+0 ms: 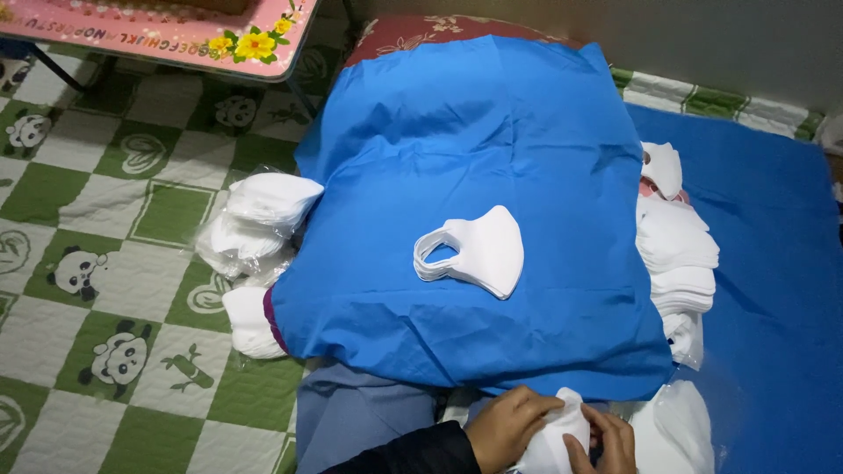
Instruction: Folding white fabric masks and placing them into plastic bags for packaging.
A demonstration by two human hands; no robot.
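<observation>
While a small stack of white masks (474, 251) lay on the blue cloth (492, 158), the left hand (511, 426) and right hand (608, 443) both pinched one white mask (555, 443) just below the cloth's near edge.

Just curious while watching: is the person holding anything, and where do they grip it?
Yes. Both hands hold a white mask: the left hand grips its left edge, the right hand its right side.
</observation>
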